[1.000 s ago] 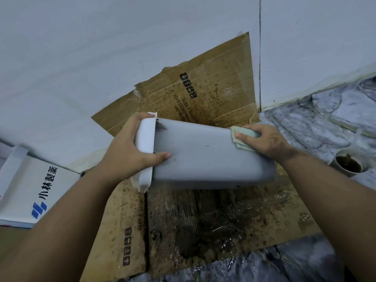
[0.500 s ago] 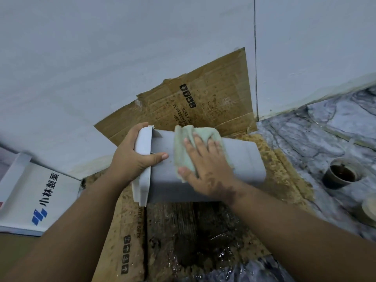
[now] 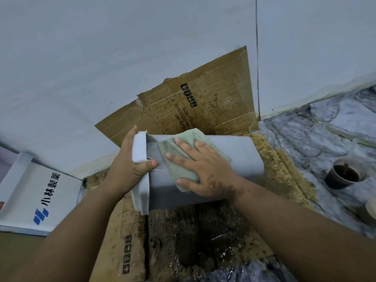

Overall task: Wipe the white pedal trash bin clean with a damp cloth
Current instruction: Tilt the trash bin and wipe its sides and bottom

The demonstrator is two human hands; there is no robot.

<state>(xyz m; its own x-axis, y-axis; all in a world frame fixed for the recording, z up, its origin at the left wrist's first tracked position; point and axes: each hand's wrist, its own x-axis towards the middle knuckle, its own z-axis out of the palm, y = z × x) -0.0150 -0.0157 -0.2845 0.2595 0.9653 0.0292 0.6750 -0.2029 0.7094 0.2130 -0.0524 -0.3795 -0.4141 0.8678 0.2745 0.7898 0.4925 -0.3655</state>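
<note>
My left hand (image 3: 130, 169) grips the lid end of the white bin (image 3: 234, 157), which lies on its side at frame center. My right hand (image 3: 205, 169), fingers flat, presses the cloth (image 3: 179, 157) on it. Risk: bin rolls w/ too much push, b/c the cardboard (image 3: 213, 231) below is wet.

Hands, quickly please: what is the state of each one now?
Left hand: grips the lid end of the white plastic pedal trash bin.
Right hand: open, fingers flat, pressing the pale green cloth on the bin.

Smooth matt plastic bin (image 3: 234, 157); soft green cloth (image 3: 179, 159); rough, wet-stained corrugated cardboard (image 3: 213, 102) at six o'clock.
</note>
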